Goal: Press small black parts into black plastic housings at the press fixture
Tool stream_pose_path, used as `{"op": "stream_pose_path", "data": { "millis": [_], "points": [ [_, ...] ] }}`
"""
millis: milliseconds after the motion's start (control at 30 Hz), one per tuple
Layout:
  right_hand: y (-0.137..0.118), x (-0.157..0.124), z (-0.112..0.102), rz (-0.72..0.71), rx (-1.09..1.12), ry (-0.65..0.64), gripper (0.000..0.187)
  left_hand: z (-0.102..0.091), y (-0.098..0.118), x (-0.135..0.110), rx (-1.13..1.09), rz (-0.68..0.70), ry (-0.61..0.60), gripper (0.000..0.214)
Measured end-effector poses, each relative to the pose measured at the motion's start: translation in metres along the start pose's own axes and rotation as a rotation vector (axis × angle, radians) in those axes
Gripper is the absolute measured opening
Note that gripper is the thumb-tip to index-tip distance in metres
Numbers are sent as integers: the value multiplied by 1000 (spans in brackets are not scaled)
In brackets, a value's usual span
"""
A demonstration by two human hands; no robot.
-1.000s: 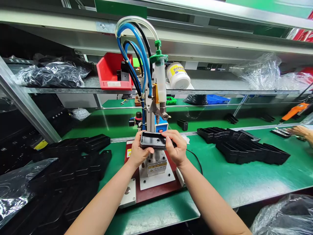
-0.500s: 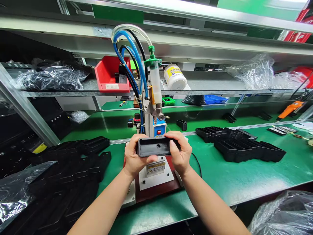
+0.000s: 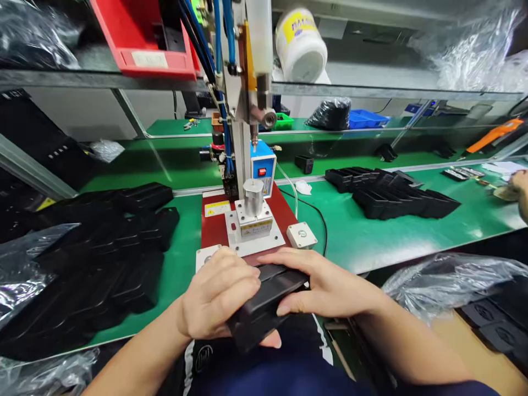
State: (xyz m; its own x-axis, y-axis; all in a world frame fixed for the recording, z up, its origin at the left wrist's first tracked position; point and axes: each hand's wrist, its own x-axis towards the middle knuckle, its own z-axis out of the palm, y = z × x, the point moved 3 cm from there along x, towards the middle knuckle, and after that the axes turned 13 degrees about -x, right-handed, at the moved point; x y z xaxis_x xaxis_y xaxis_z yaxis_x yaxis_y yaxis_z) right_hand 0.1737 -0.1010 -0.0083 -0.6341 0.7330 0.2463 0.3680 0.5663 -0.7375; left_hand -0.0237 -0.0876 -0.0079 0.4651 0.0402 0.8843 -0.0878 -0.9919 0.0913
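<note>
My left hand point(image 3: 220, 291) and my right hand point(image 3: 322, 283) are both closed around a black plastic housing point(image 3: 274, 289), low in front of my body. It is tilted, with its left end nearer to me. My left fingers wrap over its left part, and my right thumb and fingers grip its right end. Its near end is slightly blurred, and its inside is hidden. Just beyond my hands stands a bench press with a metal cylinder fixture point(image 3: 253, 198) on a red base point(image 3: 212, 228). A white button box point(image 3: 302, 235) lies at its right.
Black housings point(image 3: 124, 264) are piled on the left, and more black housings point(image 3: 396, 195) lie in rows on the right. A red bin point(image 3: 144, 38) and a white tub point(image 3: 301, 47) occupy the shelf. Another person's hand point(image 3: 520, 181) shows at the right edge.
My hands have come down and nearer to my body with the housing, which has turned from showing its open inside. The view has tipped downward, revealing the metal fixture and button box.
</note>
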Motion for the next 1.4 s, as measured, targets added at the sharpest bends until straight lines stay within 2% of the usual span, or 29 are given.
{"op": "stream_pose_path", "data": {
  "millis": [100,200,333,433,533,600,667,700,733,800,867,967,1100,1233,1400],
  "points": [
    [-1,1,11,6,2,-56,39,3,12,2,29,70,-116,49],
    [0,-1,23,55,22,-29,21,2,20,1,49,80,-138,43],
    [1,-5,34,103,66,-6,12,3,23,-6,36,59,-191,34],
    [5,-6,39,136,124,-12,14,4,17,-14,-23,33,-157,35],
    [11,-5,41,190,187,50,22,9,8,-29,-62,-41,-54,59],
    [16,-5,41,228,185,215,24,16,3,-41,-56,-183,157,81],
    [20,-6,42,266,153,428,23,27,0,-56,-160,-444,429,93],
    [21,-6,44,281,139,521,22,36,0,-62,-269,-600,525,91],
    [23,-7,47,290,130,590,22,48,1,-68,-402,-749,579,84],
    [27,-7,56,292,131,668,23,68,6,-74,-631,-964,607,65],
    [30,-9,64,294,149,685,24,79,10,-77,-746,-1055,635,50],
    [32,-14,72,296,163,614,27,82,11,-79,-828,-1073,671,47],
    [33,-25,73,256,154,525,39,78,9,-79,-832,-1056,653,45],
    [36,-33,73,241,102,583,30,78,14,-74,-777,-1011,603,41],
    [36,-35,72,217,12,630,26,80,18,-71,-781,-992,606,34]
  ]
}}
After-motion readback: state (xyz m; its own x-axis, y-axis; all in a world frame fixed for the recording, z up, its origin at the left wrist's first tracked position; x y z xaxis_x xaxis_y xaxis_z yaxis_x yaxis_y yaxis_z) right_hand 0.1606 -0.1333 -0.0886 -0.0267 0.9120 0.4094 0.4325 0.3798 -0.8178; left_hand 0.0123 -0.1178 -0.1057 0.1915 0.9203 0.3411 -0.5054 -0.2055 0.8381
